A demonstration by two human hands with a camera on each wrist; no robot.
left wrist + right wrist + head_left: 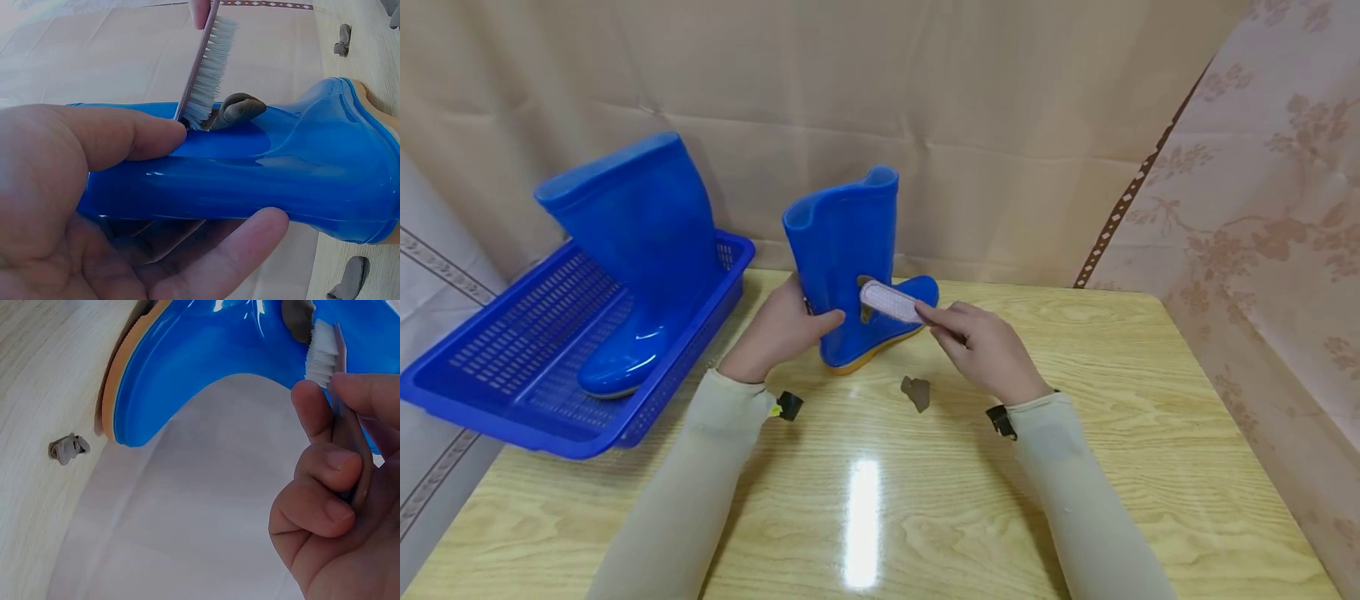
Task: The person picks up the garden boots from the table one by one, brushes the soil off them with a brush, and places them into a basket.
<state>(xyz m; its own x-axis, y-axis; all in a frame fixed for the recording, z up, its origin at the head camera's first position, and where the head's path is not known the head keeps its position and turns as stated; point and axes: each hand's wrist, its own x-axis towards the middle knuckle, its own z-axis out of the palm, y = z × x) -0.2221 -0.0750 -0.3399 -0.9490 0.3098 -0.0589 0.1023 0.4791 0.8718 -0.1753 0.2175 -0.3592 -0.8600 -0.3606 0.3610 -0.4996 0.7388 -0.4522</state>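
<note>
A blue rubber boot [846,242] with a yellowish sole stands on the table. My left hand [778,329] grips its shaft from the left, thumb along one side and fingers round the other. In my right hand [988,346] is a scrubbing brush [887,300], pinched by its handle. Its white bristles [211,72] press on the boot's side, right at a grey-brown mud-like lump [242,111] stuck there. The right wrist view also shows the brush [325,356] beside that lump.
At the left, a blue plastic basket [741,250] holds a second blue boot [647,258], upright and leaning. A flat grey-brown piece [917,393] lies on the wooden table [1112,467] in front of the gripped boot. Beige curtain [985,142] hangs behind.
</note>
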